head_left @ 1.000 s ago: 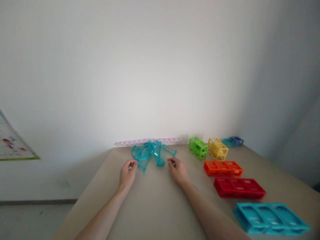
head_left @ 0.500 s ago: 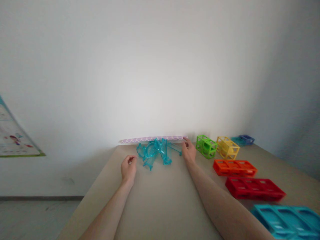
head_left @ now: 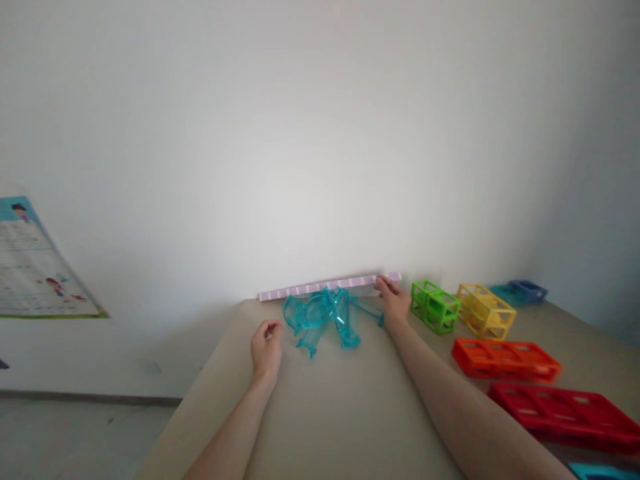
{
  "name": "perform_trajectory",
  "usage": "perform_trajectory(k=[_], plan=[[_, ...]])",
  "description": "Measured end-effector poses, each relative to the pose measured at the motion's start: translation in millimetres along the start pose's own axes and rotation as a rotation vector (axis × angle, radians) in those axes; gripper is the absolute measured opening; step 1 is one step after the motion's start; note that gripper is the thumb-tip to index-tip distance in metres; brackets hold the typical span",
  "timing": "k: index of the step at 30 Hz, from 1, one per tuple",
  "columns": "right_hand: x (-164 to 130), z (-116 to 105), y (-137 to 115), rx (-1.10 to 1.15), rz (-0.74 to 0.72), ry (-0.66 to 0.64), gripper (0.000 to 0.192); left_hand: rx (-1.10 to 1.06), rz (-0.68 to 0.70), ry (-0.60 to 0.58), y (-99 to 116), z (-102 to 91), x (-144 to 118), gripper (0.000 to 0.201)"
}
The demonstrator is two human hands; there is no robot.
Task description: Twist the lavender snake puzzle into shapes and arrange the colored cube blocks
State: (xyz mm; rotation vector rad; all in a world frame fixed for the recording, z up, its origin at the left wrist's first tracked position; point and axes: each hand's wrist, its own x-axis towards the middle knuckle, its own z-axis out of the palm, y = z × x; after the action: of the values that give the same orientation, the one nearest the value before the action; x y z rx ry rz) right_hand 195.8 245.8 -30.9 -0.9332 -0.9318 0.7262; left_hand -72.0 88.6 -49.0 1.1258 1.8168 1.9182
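A long, narrow lilac strip with pale markings (head_left: 325, 285) lies along the wall at the far table edge, its right end higher. My right hand (head_left: 393, 300) pinches it near that end. Just in front of the strip is a jumble of see-through teal plastic pieces (head_left: 320, 313), several of them overlapping. A thin teal rod piece (head_left: 367, 307) points from the jumble towards my right wrist. To the left of the pieces, apart from them, my left hand (head_left: 267, 343) is curled with its fingertips together; what they hold, if anything, cannot be made out.
On the right stand open-frame plastic blocks: green (head_left: 435, 307), yellow (head_left: 486, 311), orange (head_left: 506, 360) and red (head_left: 570, 415). Behind them, a dark blue piece (head_left: 529, 292) sits in the far corner. A poster (head_left: 45, 267) hangs on the wall at left.
The strip has turned in my right hand and now slants up to the right, its end showing past my fingers. The camera view has shifted; the teal pieces look unmoved.
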Motion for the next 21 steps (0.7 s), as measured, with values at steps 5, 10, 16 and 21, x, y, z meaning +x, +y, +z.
perform_trajectory(k=[5,10,16,21], plan=[[-1,14,-22,0.231,-0.03,0.158,0.039,-0.016,0.009,0.023,4,-1.5,-2,0.02],[-5,25,-52,0.427,0.02,0.138,0.053,-0.016,0.035,0.031,7,-1.2,-4,0.022],[-17,35,-103,0.632,0.043,-0.002,0.033,-0.04,0.13,0.12,20,-6.7,-8,0.025],[-28,35,-151,0.776,0.05,-0.097,0.021,-0.051,0.195,0.228,22,-14.2,-10,0.023]])
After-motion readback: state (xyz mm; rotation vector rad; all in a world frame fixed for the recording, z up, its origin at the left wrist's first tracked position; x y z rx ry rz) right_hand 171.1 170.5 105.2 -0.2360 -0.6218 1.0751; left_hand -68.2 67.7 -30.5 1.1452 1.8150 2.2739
